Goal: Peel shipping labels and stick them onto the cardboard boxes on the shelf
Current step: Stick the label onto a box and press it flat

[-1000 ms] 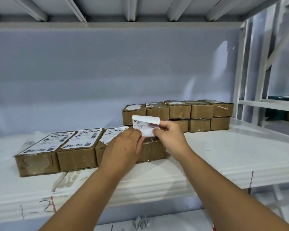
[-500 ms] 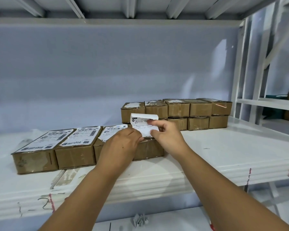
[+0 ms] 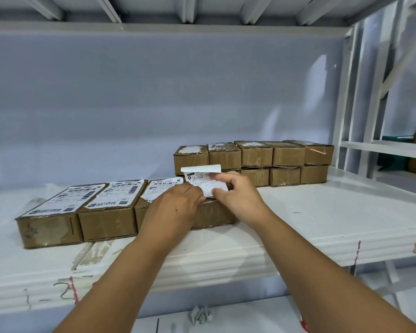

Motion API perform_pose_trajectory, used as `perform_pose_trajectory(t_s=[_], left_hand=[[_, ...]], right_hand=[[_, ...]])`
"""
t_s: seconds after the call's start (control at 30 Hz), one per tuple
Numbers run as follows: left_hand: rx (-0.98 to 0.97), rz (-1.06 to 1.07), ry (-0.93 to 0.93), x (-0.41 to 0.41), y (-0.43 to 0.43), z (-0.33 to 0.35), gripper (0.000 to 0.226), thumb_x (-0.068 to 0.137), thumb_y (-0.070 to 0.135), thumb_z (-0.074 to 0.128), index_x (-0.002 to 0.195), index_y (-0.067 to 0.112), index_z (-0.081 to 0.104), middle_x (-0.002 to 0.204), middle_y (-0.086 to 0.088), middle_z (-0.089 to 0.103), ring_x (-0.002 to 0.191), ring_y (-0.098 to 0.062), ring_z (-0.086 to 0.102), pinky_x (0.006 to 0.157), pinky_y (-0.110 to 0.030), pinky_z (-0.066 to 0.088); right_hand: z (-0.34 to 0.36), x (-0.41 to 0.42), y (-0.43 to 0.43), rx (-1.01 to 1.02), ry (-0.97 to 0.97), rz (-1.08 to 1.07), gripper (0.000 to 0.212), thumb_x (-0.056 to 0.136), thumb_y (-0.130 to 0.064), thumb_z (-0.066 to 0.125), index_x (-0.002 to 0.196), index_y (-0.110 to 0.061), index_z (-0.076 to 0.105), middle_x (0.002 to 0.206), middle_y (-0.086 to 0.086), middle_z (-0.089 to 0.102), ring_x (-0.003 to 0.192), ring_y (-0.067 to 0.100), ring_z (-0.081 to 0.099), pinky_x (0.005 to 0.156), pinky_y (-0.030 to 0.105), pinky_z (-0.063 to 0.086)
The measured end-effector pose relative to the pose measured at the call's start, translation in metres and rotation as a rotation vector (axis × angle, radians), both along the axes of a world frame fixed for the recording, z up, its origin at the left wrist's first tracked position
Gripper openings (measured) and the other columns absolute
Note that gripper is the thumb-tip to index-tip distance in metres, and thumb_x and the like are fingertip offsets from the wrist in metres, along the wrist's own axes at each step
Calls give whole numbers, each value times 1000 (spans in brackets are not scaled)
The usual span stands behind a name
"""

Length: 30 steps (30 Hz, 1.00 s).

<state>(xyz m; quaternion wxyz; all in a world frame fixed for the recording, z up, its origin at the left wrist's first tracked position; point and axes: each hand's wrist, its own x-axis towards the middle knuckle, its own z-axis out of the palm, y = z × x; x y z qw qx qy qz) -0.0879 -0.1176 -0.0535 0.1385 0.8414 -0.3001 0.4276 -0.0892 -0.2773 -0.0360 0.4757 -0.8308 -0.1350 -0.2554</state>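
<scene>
Both hands hold one label [image 3: 198,180] just above a bare box [image 3: 214,216] in the near row on the shelf [image 3: 322,212]. The left hand [image 3: 175,207] pinches its bottom left corner. The right hand [image 3: 238,195] pinches its right side. The top of the label curls over, so it could fold and stick to itself. A hard pull could rip the paper. If it goes down tilted, it will sit crooked. Three boxes [image 3: 106,219] on the left have labels. The far pile [image 3: 286,155] shows only torn scraps.
</scene>
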Motion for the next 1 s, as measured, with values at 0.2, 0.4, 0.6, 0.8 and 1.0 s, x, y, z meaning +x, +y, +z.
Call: perform_pose_trajectory(t_s=[0.2, 0.4, 0.6, 0.8, 1.0], left_hand=[[18, 26, 35, -2, 1, 2, 46, 88, 41, 26, 78, 16, 63, 74, 0, 61, 69, -24, 60, 53, -38, 51], [51, 66, 52, -12, -1, 4, 31, 90, 46, 46, 84, 20, 60, 80, 4, 60, 73, -22, 58, 56, -29, 40], [129, 203, -21, -14, 0, 6, 33, 82, 48, 41, 73, 26, 64, 65, 8, 63, 56, -22, 60, 56, -28, 46], [137, 170, -45, -10, 0, 7, 34, 83, 43, 39, 71, 24, 64, 67, 9, 65, 58, -19, 62, 64, -25, 48], [135, 82, -70, -8, 0, 3, 29, 86, 37, 38, 89, 27, 65, 72, 5, 60, 51, -25, 56, 44, -28, 43]], right_hand=[[-1, 0, 2, -15, 12, 16, 36, 85, -8, 59, 119, -16, 65, 111, -6, 53, 97, 9, 53, 81, 16, 38], [-6, 2, -1, -69, 69, -59, 35, 88, -19, 57, 122, -27, 63, 114, -9, 54, 119, 15, 30, 102, 22, 28], [-7, 4, 0, -80, 71, -105, 34, 88, -23, 56, 120, -30, 64, 121, -14, 55, 122, 12, 26, 108, 24, 24], [-7, 2, 0, -147, 69, -154, 35, 89, -27, 55, 123, -32, 61, 125, -14, 54, 123, 10, 26, 110, 28, 22], [-5, 0, 0, -165, 84, -167, 32, 91, -26, 52, 120, -33, 63, 124, -16, 53, 126, 10, 25, 109, 30, 21]])
